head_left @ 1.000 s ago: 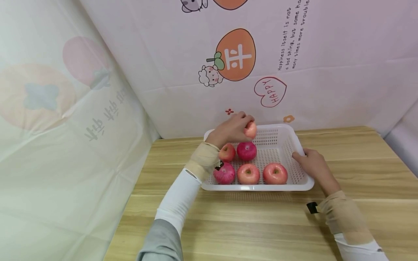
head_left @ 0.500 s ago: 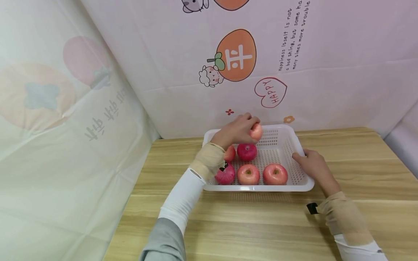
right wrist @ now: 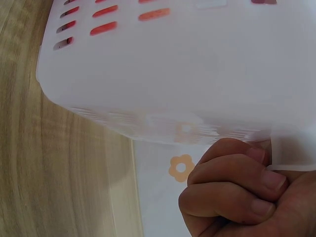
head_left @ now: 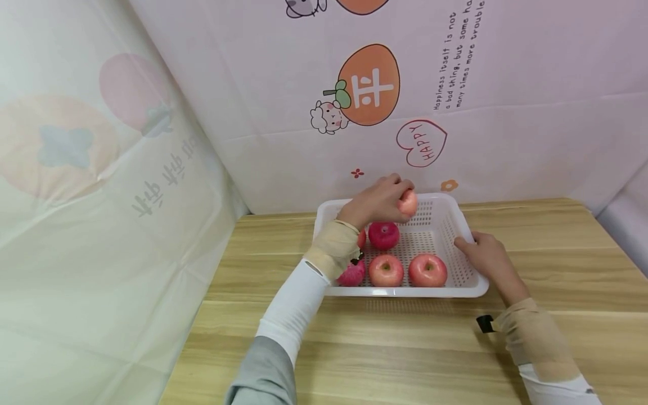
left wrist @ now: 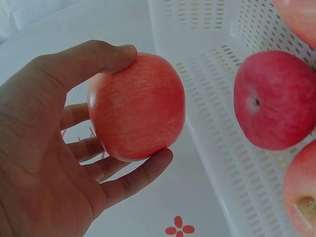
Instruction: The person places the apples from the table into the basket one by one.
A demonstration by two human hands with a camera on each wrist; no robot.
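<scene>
A pinkish-red apple (head_left: 408, 203) is held in my left hand (head_left: 377, 201) above the back part of a white plastic basket (head_left: 405, 292). In the left wrist view, thumb and fingers curl round this apple (left wrist: 138, 106), and it is apart from the basket wall. My right hand (head_left: 485, 256) grips the basket's right rim, thumb on the inside; the right wrist view shows its curled fingers (right wrist: 232, 197) under the rim. Inside the basket lie a dark red apple (head_left: 383, 236), two pink apples (head_left: 386, 271) in front, and others partly covered by my left forearm.
The basket stands on a wood-grain table (head_left: 405, 349), near its back edge. Behind it hangs a white cloth (head_left: 283, 152) with printed fruit and lettering. Another pale cloth (head_left: 101, 253) hangs at the left. A small black piece (head_left: 485, 323) sits at my right wrist.
My left hand has moved to the right with the apple, along the basket's back side. Its forearm now covers more of the left apples. My right hand and the basket stay in place.
</scene>
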